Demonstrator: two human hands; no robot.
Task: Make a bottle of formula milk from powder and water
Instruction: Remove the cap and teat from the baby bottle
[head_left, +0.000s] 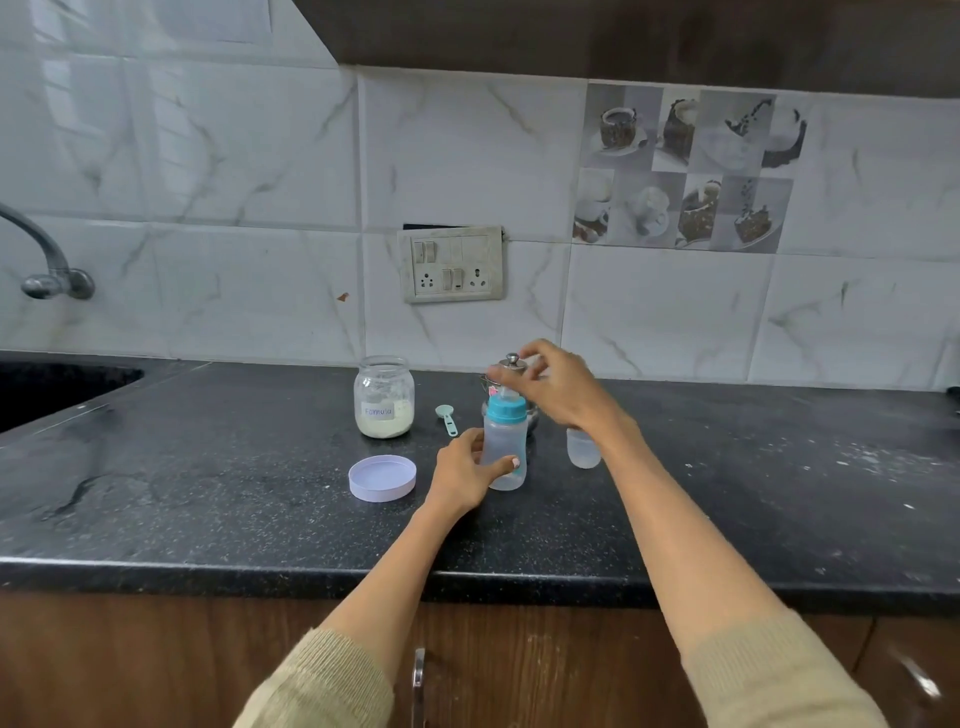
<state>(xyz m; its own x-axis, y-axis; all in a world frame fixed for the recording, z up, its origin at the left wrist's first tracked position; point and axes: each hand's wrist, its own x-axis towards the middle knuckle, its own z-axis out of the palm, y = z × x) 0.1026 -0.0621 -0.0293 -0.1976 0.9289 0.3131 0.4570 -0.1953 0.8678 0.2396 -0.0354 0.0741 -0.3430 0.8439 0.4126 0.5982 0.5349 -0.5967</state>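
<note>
A clear baby bottle (506, 434) with a teal collar and teat stands upright on the black counter (234, 493). My left hand (462, 475) grips its lower body. My right hand (558, 384) hovers just above and behind the collar, fingers loosely spread and blurred, holding nothing I can see. Behind the bottle is a steel vessel with a knobbed lid (511, 362), mostly hidden. An open glass jar labelled Formula (383, 400), part full of pale powder, stands to the left. Near it lie its lilac lid (383, 477) and a teal scoop (447, 417).
The bottle's clear cap (583, 449) stands behind my right wrist. A sink (52, 389) and a tap (47, 260) are at the far left. A switch and socket panel (452, 265) is on the tiled wall. White specks dot the counter's right side.
</note>
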